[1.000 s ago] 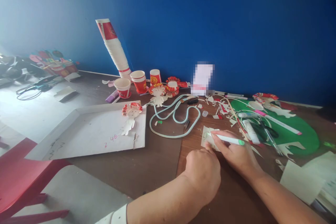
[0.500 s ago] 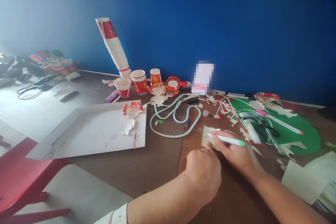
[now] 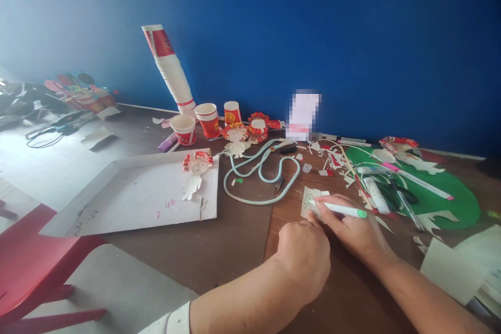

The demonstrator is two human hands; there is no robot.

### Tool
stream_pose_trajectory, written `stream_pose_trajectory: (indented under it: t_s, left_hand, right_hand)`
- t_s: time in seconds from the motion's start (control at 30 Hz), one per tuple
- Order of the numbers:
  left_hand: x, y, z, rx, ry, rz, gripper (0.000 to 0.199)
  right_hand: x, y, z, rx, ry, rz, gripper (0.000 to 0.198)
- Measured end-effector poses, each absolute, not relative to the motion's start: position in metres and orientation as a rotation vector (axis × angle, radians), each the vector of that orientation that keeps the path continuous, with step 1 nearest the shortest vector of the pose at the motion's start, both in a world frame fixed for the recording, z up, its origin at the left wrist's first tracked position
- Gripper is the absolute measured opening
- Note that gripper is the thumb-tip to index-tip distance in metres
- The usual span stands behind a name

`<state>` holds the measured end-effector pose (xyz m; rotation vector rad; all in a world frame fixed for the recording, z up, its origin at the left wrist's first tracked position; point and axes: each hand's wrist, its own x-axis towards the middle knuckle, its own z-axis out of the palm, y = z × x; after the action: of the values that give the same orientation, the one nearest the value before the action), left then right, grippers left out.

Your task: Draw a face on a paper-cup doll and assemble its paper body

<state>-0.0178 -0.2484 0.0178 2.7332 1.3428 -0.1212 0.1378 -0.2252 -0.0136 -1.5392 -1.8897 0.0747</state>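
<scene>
My right hand [image 3: 352, 227] is closed around a white felt-tip marker [image 3: 340, 210] with a green end. Its tip touches a small cream piece of paper [image 3: 304, 207] lying on the brown table, where a faint green curved line shows. My left hand [image 3: 304, 253] is curled, with a fingertip pressing the lower edge of that paper to hold it down; most of its fingers are hidden under the fist. Beyond the paper lies a pale blue cable [image 3: 250, 202] in loops.
A shallow white box [image 3: 129, 198] holds a paper lion figure [image 3: 197, 167]. Paper cups [image 3: 183, 128] and a tall leaning cup stack [image 3: 172, 75] stand by the blue wall. Right of my hands are a green sheet [image 3: 465, 203], a pink marker [image 3: 420, 182], scissors and paper scraps.
Both hands stay in nearly the same place. The marker's tip has shifted very slightly on the paper, and the view has moved a touch.
</scene>
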Motion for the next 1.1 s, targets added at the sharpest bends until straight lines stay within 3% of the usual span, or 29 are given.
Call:
stream_pose_trajectory:
  t_s: [0.1,0.27,0.47,1.1]
  left_hand:
    - [-0.0176,-0.2484,0.0189,2.746,1.324,-0.131,0.043]
    - [-0.0172,-0.2486,0.0169,2.724,1.359,-0.133,0.053]
    - [-0.0168,-0.247,0.0165,2.698,1.333,-0.147,0.042]
    - [-0.0177,-0.2476,0.0176,2.705,1.347,-0.127,0.052]
  right_hand:
    - [0.1371,-0.2259,-0.0131,-1.544,-1.885,0.085,0.023]
    - [0.1348,-0.2281,-0.0122,-1.55,-1.897,0.076,0.022]
    - [0.1315,-0.23,-0.0094,-1.531,-1.88,0.082,0.021]
    - [0.1333,-0.2334,-0.0107,-1.537,-1.853,0.132,0.021]
